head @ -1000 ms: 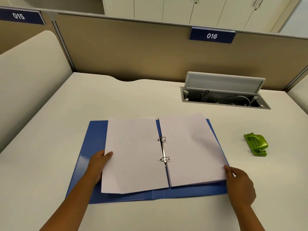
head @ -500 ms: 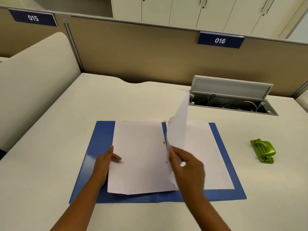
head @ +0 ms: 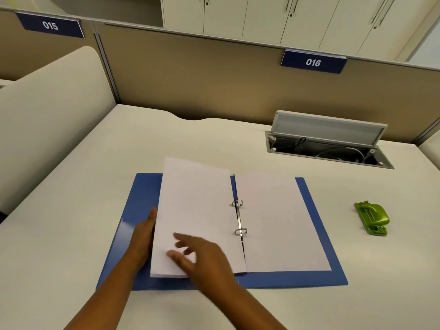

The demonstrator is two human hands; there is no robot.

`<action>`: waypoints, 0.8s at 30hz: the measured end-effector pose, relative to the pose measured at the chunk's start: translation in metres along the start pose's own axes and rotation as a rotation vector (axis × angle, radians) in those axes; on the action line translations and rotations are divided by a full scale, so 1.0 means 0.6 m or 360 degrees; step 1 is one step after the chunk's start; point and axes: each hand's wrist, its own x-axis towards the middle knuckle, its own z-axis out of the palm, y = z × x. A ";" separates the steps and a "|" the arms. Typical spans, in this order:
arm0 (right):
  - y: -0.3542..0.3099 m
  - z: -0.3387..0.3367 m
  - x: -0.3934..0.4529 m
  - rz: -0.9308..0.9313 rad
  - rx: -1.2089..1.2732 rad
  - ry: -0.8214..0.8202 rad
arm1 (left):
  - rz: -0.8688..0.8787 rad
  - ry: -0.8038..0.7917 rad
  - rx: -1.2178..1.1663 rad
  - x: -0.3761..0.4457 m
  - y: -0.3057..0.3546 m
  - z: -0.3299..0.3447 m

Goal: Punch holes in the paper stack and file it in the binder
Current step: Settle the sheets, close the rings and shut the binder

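Note:
A blue binder (head: pixel 333 270) lies open on the desk, its two metal rings (head: pixel 239 216) closed through white sheets. One paper pile (head: pixel 195 206) lies left of the rings, another (head: pixel 278 222) right of them. My left hand (head: pixel 142 236) rests flat along the left pile's outer edge, partly under it. My right hand (head: pixel 200 256) hovers over the near part of the left pile with fingers spread, holding nothing. A green hole punch (head: pixel 372 217) sits on the desk to the right, away from both hands.
An open cable hatch (head: pixel 328 139) with its lid raised is set in the desk at the back right. A beige partition (head: pixel 214 75) with number plates closes the back. A rounded divider (head: pixel 47 120) stands on the left.
My right hand carried sheets from the right side over the rings and laid them on the left pile. It has let go of them. The left hand stayed at the left edge.

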 end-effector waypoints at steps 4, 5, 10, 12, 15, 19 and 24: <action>0.100 -0.092 -0.031 0.0206 0.0301 0.0679 | 0.0054 0.0018 0.0037 0.004 -0.003 0.002; 0.137 -0.117 -0.040 0.0340 0.0295 0.0819 | 0.0082 0.0013 0.0062 0.006 -0.005 0.001; 0.298 -0.202 -0.101 0.1382 -0.0203 0.1090 | 0.0152 0.0007 0.0119 0.015 -0.015 -0.003; 0.321 -0.204 -0.110 0.1528 -0.0317 0.1067 | 0.0167 0.0030 0.0075 0.015 -0.016 -0.004; 0.339 -0.195 -0.113 0.1481 -0.0415 0.1111 | 0.0230 0.0053 -0.0045 0.003 -0.007 0.003; 0.346 -0.186 -0.115 0.1432 -0.0447 0.1222 | 0.0321 0.0078 -0.0068 -0.009 -0.001 0.011; 0.351 -0.184 -0.103 0.1358 -0.0425 0.1213 | 0.0280 0.0115 -0.0039 0.010 -0.013 0.003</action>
